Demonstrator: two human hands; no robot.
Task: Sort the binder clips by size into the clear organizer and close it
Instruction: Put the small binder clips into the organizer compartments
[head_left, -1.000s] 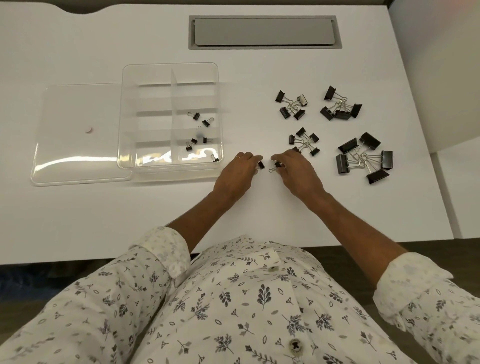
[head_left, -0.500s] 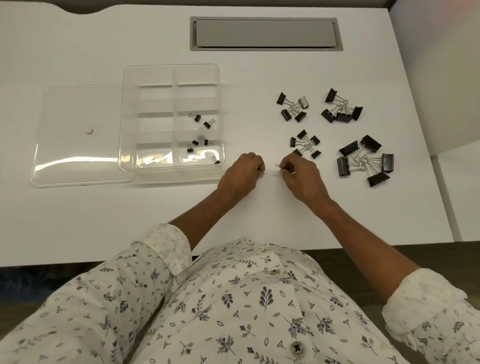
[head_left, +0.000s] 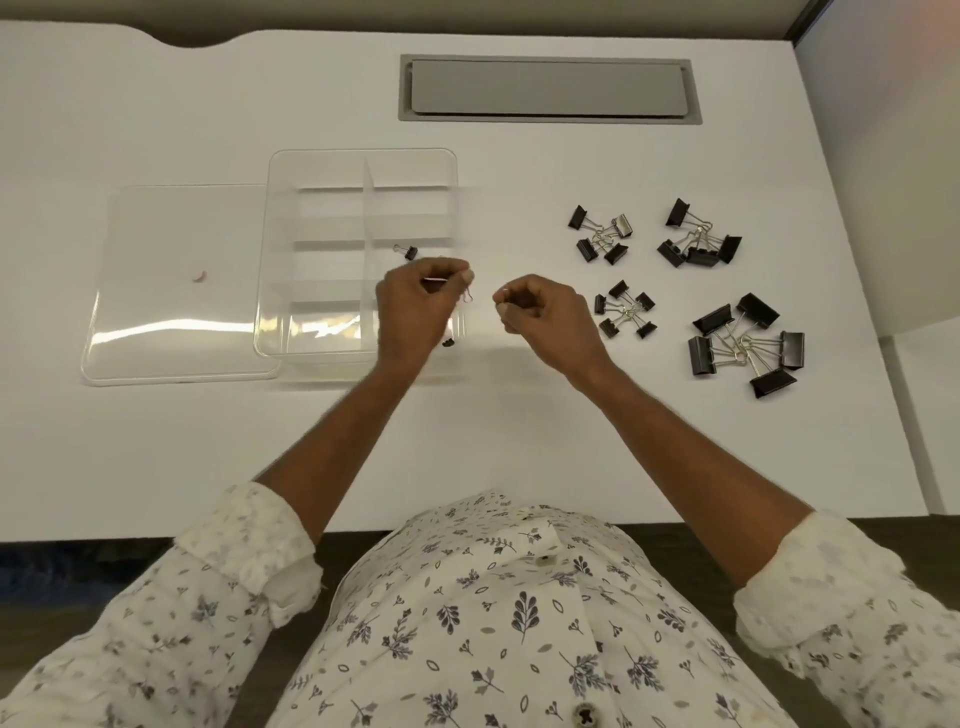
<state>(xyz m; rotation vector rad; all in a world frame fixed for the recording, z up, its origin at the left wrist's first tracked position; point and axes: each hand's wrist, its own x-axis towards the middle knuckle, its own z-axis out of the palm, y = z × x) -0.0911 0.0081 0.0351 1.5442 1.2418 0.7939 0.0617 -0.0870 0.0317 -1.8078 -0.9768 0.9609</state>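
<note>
The clear organizer (head_left: 322, 208) lies open on the white desk, with its lid (head_left: 182, 291) flat on the desk to its left. My left hand (head_left: 415, 312) hovers over the organizer's near right compartments, pinching a tiny binder clip (head_left: 467, 297) whose wire loop hangs below the fingertips. My right hand (head_left: 545, 319) is raised just right of the organizer, fingers closed on another tiny clip; only a glint of wire shows. Two tiny clips (head_left: 408, 252) show in the right compartments. Four clip piles lie right: small (head_left: 600, 236), medium (head_left: 698, 244), small (head_left: 626, 310), large (head_left: 743, 343).
A grey cable hatch (head_left: 548, 88) is set into the desk at the back. A small pink speck (head_left: 200, 277) shows on the lid. A white side surface (head_left: 930, 415) borders the desk's right edge. My patterned shirt fills the bottom of the view.
Both hands have lifted off the desk with the tiny clips they pinched. The left hand has moved up and left over the organizer; the right hand rose beside it.
</note>
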